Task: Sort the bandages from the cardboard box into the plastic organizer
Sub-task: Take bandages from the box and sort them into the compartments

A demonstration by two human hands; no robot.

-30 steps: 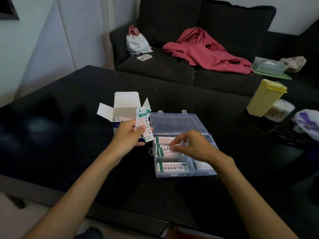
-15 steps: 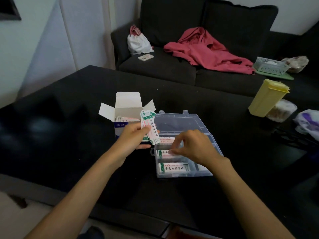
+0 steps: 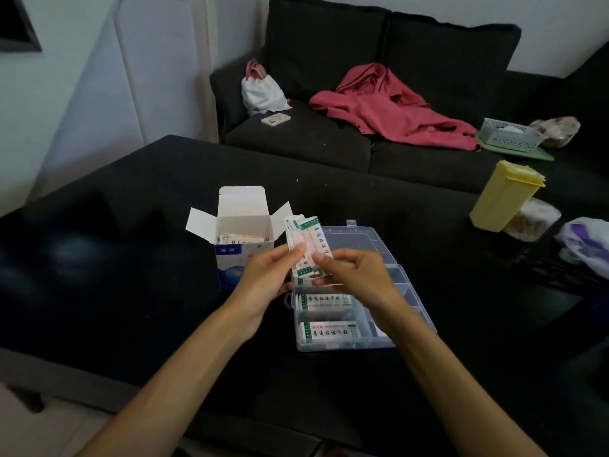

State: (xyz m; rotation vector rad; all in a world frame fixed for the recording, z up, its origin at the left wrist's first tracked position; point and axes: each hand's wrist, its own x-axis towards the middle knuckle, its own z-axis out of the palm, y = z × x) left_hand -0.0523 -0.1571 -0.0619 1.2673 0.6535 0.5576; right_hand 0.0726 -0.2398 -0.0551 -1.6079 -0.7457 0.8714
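An open white and blue cardboard box (image 3: 235,258) stands on the black table, with more bandages (image 3: 242,238) lying inside. To its right lies a clear plastic organizer (image 3: 389,342) with its lid open; two of its left compartments hold bandages (image 3: 324,301). My left hand (image 3: 268,275) grips a fanned stack of bandages (image 3: 306,240) above the organizer's far left corner. My right hand (image 3: 357,275) pinches the front bandage of that stack between thumb and fingers.
A yellow lidded container (image 3: 504,196) and a jar (image 3: 532,219) stand at the table's right, beside a plastic bag (image 3: 586,245). Behind the table is a dark sofa (image 3: 329,140) with a red garment (image 3: 389,107), a white bag (image 3: 262,90), a phone (image 3: 275,119) and a basket (image 3: 509,135).
My right hand has risen out of the organizer and taken hold of the stack in my left hand. My left hand has shifted a little right.
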